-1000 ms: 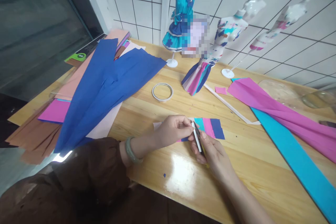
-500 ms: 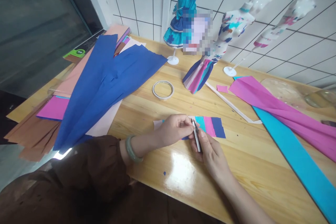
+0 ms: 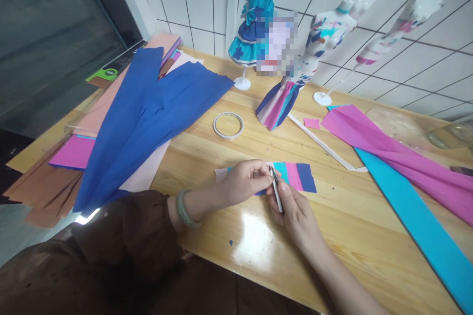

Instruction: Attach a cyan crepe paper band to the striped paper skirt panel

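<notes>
My left hand (image 3: 249, 179) has thumb and fingertips pinched together at the upper end of a narrow white strip (image 3: 277, 197) that looks like tape. Closed around the strip's lower part is my right hand (image 3: 291, 204), which also grips a slim dark pointed tool (image 3: 275, 178), seemingly tweezers, lying along the strip. The tool's tips point away from me, close to my left fingertips. Under both hands lies a band of striped crepe paper (image 3: 293, 177) in pink, turquoise, magenta and dark blue, partly covered by my fingers.
A tape roll (image 3: 228, 125) lies beyond my hands. Blue crepe paper (image 3: 158, 108) covers coloured sheets at left; magenta paper (image 3: 391, 152) crosses a turquoise strip (image 3: 417, 226) at right. Behind stand a dressed mannequin (image 3: 262, 15), a mannequin with a striped skirt (image 3: 314, 54), and others.
The view has shifted very slightly. Both hands, the white strip and the dark tool keep nearly the same position.
</notes>
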The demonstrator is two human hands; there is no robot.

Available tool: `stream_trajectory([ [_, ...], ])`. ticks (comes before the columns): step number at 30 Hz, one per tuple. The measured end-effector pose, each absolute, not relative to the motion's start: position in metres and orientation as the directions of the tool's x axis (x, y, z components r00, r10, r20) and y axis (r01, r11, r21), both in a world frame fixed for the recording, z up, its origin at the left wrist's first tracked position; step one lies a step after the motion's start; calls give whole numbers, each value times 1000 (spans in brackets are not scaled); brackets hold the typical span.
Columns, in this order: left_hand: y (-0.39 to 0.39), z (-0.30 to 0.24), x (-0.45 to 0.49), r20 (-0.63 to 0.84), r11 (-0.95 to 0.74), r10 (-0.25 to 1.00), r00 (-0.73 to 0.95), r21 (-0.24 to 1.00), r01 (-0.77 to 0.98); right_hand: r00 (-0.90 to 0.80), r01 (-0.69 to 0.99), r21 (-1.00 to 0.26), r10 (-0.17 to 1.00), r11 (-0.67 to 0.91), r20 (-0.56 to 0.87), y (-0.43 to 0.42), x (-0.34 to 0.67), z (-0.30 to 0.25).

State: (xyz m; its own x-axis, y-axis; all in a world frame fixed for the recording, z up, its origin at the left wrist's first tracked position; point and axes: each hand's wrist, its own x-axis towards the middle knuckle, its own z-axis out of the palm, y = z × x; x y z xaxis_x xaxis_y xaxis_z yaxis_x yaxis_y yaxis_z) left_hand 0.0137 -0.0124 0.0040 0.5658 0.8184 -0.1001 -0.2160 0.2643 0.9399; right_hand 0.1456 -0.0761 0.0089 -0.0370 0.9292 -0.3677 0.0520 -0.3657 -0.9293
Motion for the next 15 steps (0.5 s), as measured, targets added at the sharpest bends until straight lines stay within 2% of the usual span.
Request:
stream_trajectory([
  [15, -12, 3, 14, -143, 330, 801, 581, 916, -230, -16, 223, -934, 956, -281, -292, -76, 150, 9],
])
